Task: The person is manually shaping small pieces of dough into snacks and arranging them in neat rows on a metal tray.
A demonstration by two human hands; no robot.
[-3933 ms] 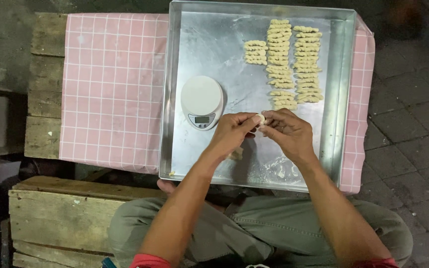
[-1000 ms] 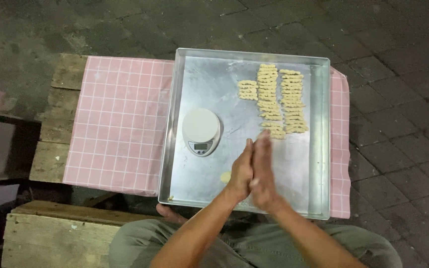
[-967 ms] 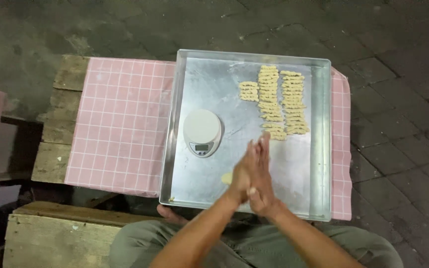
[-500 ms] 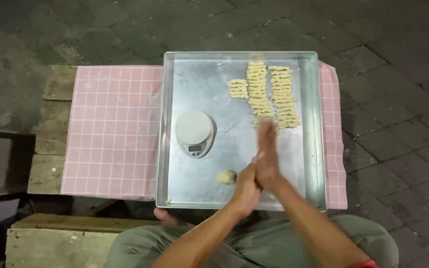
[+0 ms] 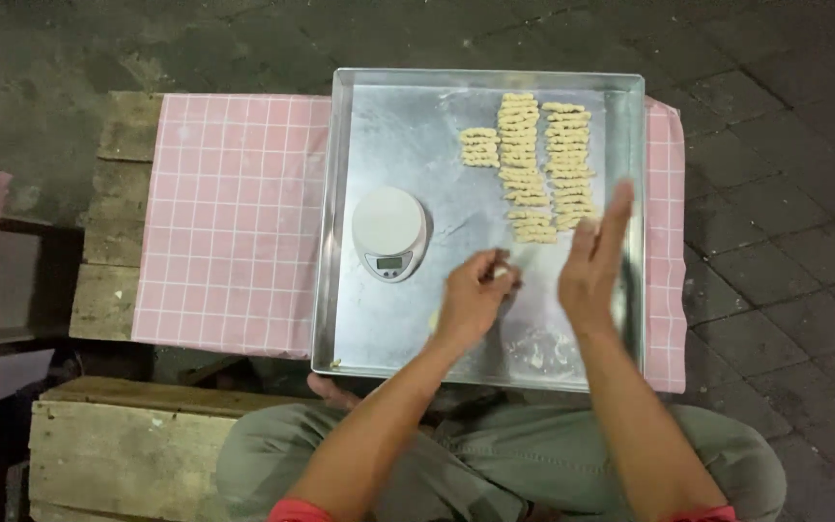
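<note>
Three rows of twists (image 5: 533, 164) fill the tray (image 5: 388, 319); left hand (image 5: 474, 300) pinches a dough bit (image 5: 501, 274), right hand (image 5: 594, 261) open, room left beside the scale (image 5: 388, 232).

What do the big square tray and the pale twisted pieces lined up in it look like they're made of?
The big square tray looks like metal, dull silver with a soft sheen and folded rims. The pale twisted pieces look like raw dough: matte cream, ridged, soft-edged. The left hand seems to pinch a similar bit.

Single head-worn view, looking steeply down from above at moderate range onto a metal tray (image 5: 359, 319) on the table (image 5: 113, 184), forearms entering from the bottom edge.
</note>
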